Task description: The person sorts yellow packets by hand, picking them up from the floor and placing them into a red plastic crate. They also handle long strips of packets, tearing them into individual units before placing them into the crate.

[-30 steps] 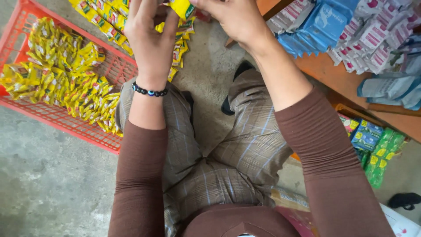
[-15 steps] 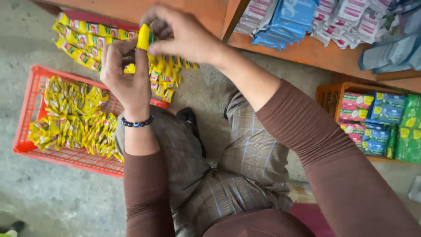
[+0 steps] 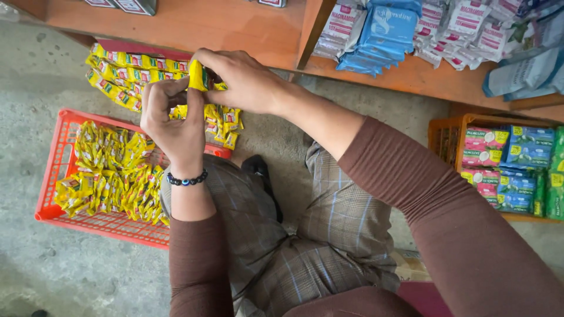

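1. Both hands closed on one yellow sachet strip [image 3: 198, 75]: left hand [image 3: 173, 120] pinches it from below with thumb and fingers, right hand [image 3: 238, 79] grips it from above, fingers curled over the top end.
2. Strip held upright, in the air, in front of the orange wooden shelf [image 3: 194, 26] and just above the far edge of the red plastic crate [image 3: 50, 176].
3. More yellow sachet strips [image 3: 126, 76] hang or lie in a band behind the hands, running left along the shelf front; some trail down to the right of the left hand, near the crate's rim.
4. Crate sits on the concrete floor [image 3: 53, 270], to the left of the person's left knee. It holds a loose heap of yellow sachets [image 3: 108, 176]; crate wall partly hidden by the left forearm.
5. Left wrist wears a dark beaded bracelet [image 3: 187, 179]. Both arms in brown long sleeves [image 3: 423, 194]; checked grey trousers [image 3: 329, 235] below, person crouched or seated low.
6. Upper right, on the shelf: blue packets [image 3: 385, 35] stacked beside white-and-pink packets [image 3: 343, 26], well apart from the hands.
7. Right edge: an orange basket [image 3: 446, 138] with pink, blue and green boxed packs [image 3: 511, 164] standing in rows.
8. Dark shoe [image 3: 258, 167] visible between the knees, on the floor.
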